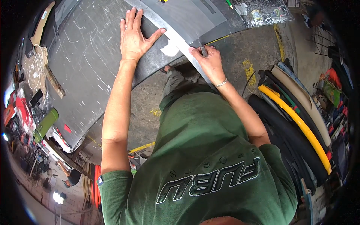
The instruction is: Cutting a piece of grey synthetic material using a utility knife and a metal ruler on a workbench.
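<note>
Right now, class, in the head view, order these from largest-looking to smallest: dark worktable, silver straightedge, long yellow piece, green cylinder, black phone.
1. Dark worktable
2. Silver straightedge and long yellow piece: too alike to rank
3. Green cylinder
4. Black phone

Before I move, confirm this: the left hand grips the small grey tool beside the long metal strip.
Wrong hand: the head view shows the right hand gripping the small grey tool beside the long metal strip. The left hand holds no tool.
</note>
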`<move>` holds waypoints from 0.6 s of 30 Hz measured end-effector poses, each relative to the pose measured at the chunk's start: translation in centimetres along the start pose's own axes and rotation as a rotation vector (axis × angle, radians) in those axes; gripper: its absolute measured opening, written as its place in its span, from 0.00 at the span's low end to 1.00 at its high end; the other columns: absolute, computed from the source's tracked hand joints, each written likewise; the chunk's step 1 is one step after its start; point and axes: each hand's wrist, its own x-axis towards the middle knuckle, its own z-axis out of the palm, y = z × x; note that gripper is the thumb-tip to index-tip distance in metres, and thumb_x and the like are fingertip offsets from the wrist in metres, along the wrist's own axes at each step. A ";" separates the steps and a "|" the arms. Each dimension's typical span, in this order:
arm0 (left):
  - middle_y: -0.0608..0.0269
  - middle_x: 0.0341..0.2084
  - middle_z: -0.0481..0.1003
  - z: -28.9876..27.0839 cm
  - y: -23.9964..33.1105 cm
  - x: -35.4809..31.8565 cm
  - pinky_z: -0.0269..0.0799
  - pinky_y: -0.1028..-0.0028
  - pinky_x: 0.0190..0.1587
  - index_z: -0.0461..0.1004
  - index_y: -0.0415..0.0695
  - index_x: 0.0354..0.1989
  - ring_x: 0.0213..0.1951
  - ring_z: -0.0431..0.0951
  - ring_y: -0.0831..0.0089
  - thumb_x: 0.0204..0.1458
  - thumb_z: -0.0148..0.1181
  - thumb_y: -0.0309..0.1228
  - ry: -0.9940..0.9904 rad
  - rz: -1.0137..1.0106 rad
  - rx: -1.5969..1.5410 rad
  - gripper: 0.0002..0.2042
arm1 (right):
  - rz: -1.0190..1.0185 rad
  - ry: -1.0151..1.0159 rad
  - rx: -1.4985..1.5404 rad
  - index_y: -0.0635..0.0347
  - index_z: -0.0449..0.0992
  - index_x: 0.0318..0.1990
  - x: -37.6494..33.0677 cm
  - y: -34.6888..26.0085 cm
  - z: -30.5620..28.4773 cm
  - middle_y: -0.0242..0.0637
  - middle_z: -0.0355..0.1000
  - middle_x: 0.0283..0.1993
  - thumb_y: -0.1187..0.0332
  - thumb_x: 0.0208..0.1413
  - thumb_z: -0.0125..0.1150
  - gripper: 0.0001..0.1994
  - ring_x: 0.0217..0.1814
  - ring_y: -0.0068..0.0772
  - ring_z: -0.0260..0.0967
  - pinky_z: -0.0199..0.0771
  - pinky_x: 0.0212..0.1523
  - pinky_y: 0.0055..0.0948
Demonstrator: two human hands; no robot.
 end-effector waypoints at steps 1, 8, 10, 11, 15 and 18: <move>0.48 0.71 0.62 0.0 0.0 0.0 0.45 0.51 0.77 0.66 0.40 0.69 0.74 0.57 0.51 0.44 0.70 0.65 -0.003 -0.004 0.002 0.50 | -0.002 -0.001 0.000 0.67 0.81 0.33 0.0 0.0 0.0 0.34 0.76 0.24 0.57 0.56 0.72 0.18 0.27 0.18 0.67 0.70 0.31 0.28; 0.49 0.71 0.63 -0.1 0.1 0.1 0.45 0.51 0.77 0.67 0.41 0.68 0.74 0.57 0.52 0.44 0.70 0.65 0.004 -0.003 0.000 0.50 | -0.038 0.004 0.022 0.67 0.82 0.35 0.1 0.2 0.0 0.38 0.79 0.26 0.55 0.56 0.71 0.19 0.27 0.23 0.70 0.72 0.33 0.31; 0.49 0.71 0.63 -0.1 0.1 0.1 0.45 0.51 0.77 0.67 0.41 0.68 0.74 0.58 0.52 0.44 0.70 0.65 0.003 -0.005 -0.001 0.50 | -0.032 -0.004 -0.017 0.67 0.82 0.35 0.1 0.2 -0.2 0.40 0.79 0.26 0.55 0.56 0.71 0.19 0.27 0.23 0.70 0.72 0.34 0.31; 0.49 0.71 0.63 -0.1 0.1 0.0 0.46 0.51 0.77 0.67 0.41 0.68 0.74 0.58 0.52 0.44 0.70 0.66 0.003 -0.005 -0.002 0.50 | -0.027 -0.012 -0.055 0.67 0.82 0.36 0.1 0.1 -0.3 0.41 0.79 0.27 0.55 0.56 0.71 0.19 0.27 0.24 0.71 0.72 0.34 0.31; 0.49 0.71 0.63 -0.1 0.1 0.0 0.46 0.52 0.77 0.66 0.41 0.68 0.74 0.58 0.52 0.44 0.70 0.66 0.003 -0.001 0.000 0.50 | -0.045 -0.011 -0.057 0.67 0.82 0.36 0.1 0.0 -0.3 0.43 0.78 0.27 0.56 0.56 0.70 0.18 0.27 0.24 0.71 0.72 0.34 0.31; 0.49 0.71 0.63 -0.1 0.0 0.0 0.46 0.52 0.77 0.66 0.42 0.69 0.74 0.58 0.52 0.43 0.70 0.66 -0.001 -0.005 0.002 0.50 | -0.052 -0.012 -0.024 0.68 0.82 0.36 0.1 -0.1 -0.3 0.44 0.78 0.27 0.57 0.57 0.70 0.18 0.27 0.25 0.71 0.72 0.33 0.32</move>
